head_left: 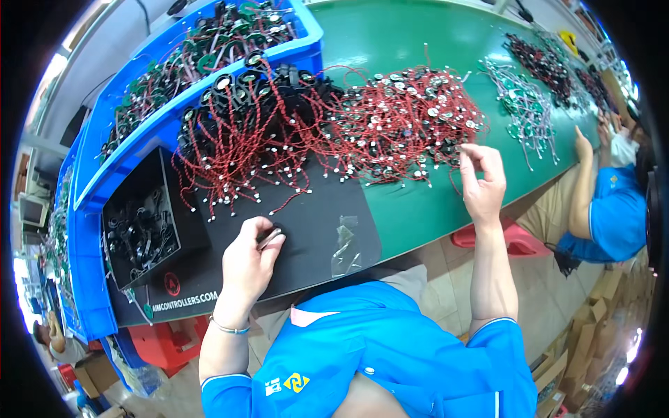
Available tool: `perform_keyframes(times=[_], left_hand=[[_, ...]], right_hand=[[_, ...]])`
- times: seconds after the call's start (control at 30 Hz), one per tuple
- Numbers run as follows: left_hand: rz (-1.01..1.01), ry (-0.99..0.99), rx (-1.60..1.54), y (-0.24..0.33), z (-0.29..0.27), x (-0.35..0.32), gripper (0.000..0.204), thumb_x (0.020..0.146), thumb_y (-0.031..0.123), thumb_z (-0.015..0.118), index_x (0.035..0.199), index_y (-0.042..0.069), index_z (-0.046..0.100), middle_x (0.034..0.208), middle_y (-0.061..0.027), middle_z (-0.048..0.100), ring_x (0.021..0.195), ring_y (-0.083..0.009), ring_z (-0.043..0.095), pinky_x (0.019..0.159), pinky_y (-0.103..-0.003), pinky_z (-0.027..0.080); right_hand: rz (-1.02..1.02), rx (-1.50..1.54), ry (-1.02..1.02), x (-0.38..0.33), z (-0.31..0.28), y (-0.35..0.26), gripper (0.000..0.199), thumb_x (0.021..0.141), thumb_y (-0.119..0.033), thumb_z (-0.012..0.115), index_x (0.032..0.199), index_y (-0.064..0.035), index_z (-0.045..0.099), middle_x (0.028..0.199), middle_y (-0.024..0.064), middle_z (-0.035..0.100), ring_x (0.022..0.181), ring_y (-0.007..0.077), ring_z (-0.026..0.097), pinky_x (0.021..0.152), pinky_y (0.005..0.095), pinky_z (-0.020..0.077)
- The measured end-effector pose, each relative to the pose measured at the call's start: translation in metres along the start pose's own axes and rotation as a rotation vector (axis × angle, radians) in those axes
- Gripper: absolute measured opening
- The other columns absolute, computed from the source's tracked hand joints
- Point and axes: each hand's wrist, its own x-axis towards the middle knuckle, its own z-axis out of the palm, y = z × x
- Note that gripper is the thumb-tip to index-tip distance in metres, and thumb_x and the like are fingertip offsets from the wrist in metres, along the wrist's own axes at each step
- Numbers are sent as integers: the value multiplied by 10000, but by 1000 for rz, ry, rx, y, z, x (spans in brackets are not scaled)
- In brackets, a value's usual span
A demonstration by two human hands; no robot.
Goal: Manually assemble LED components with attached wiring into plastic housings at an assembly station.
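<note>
My left hand is closed in a pinch over the black mat, with a small black part between thumb and fingers. Reaching to the near right edge of a pile of red twisted wires with small round metal-faced parts, my right hand has thumb and forefinger pinched together. What its fingertips hold is too small to make out. Left of that pile lie black round housings with red twisted wires and white connectors, their wires trailing toward me across the mat.
Blue bins with green boards and wires stand at the left. A black box holds black parts. Clear tape lies on the mat. Bundles of white wires lie on the green table. A co-worker in blue sits at right.
</note>
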Motion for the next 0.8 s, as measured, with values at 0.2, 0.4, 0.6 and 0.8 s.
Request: perform_keyframes(times=[0.2, 0.4, 0.6, 0.8], left_hand=[[116, 93, 114, 11, 3, -1, 262, 766, 83, 656, 1006, 39, 562, 871, -113, 623, 774, -204, 640, 673, -279, 496], [111, 90, 124, 14, 3, 0, 262, 764, 94, 659, 1003, 46, 563, 870, -107, 622, 766, -214, 640, 661, -282, 494], [122, 88, 143, 12, 1, 0, 265, 762, 95, 661, 1004, 52, 561, 867, -102, 623, 745, -217, 642, 645, -286, 494], [124, 83, 130, 9, 1, 2, 264, 762, 96, 661, 1004, 55, 562, 856, -100, 620, 739, -214, 641, 640, -285, 493]], right_hand=[[-500, -209, -153, 55, 40, -40, 342, 810, -140, 576, 1144, -75, 544, 1109, 107, 568, 1082, 288, 488, 975, 384, 321], [-536, -490, -290, 82, 66, -2, 212, 818, -278, 564, 963, -148, 646, 1060, 29, 595, 1073, 211, 506, 974, 438, 313], [-496, -515, -397, 89, 50, 21, 231, 884, -306, 502, 1028, -181, 632, 1104, 12, 582, 1150, 221, 453, 1007, 445, 272], [-475, -521, -426, 100, 39, 41, 224, 897, -301, 488, 1025, -185, 631, 1121, -20, 582, 1163, 216, 443, 1018, 432, 258]])
